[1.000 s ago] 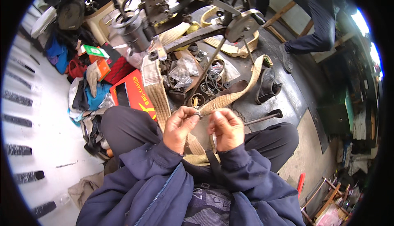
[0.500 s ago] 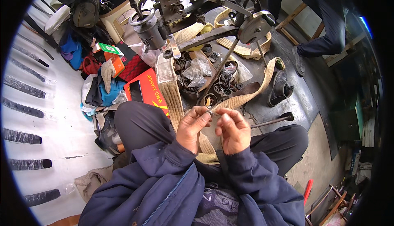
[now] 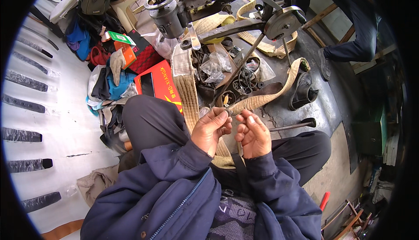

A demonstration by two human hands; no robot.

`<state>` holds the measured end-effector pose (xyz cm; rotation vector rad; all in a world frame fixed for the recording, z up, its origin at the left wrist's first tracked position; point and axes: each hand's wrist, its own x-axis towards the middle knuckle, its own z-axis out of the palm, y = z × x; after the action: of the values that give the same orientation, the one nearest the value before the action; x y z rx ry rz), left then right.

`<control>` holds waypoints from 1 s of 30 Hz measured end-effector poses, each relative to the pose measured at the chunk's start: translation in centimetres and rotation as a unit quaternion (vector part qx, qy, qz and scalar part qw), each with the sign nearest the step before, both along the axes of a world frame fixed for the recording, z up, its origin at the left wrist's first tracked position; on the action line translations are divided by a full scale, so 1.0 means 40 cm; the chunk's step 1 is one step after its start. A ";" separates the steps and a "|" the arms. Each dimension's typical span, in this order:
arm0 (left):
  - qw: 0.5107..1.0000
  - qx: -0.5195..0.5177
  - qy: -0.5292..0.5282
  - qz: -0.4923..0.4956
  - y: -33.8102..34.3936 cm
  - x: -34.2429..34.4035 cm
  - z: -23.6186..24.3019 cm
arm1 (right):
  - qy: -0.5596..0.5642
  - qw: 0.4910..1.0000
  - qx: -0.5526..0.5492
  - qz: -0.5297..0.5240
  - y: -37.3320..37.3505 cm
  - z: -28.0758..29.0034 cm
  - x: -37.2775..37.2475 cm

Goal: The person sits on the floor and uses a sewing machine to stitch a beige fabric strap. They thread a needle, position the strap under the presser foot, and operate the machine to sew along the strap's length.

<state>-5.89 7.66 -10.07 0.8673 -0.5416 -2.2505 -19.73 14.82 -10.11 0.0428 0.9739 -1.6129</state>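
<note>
a small dark metal ring (image 3: 228, 111) is pinched between the fingertips of the left hand (image 3: 211, 129) and the right hand (image 3: 254, 134), both closed on it, just above the frayed beige woven webbing strap (image 3: 188, 96) draped over the lap, near the red flat box (image 3: 158, 83).

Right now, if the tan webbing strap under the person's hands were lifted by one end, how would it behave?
The tan webbing strap would probably flop: it already curves loosely past the black shoe. Its woven, frayed-looking surface suggests it would not slip easily. It seems light for its length, though the left hand and right hand hide part of it.
</note>
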 end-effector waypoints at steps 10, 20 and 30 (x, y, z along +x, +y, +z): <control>0.996 -0.001 -0.028 -0.080 0.002 -0.003 -0.005 | 0.133 0.987 -0.073 -0.047 -0.035 0.025 -0.028; 0.997 -0.004 -0.034 -0.072 -0.003 -0.005 -0.016 | 0.481 0.873 -0.048 0.058 -0.008 0.012 -0.023; 0.998 0.017 -0.019 -0.051 -0.007 -0.007 -0.022 | 0.335 0.942 -0.012 0.028 -0.004 0.002 -0.012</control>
<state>-6.17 7.40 -10.95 0.9215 -0.5776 -2.3454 -20.20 14.68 -10.01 -0.5808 1.4521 -1.6106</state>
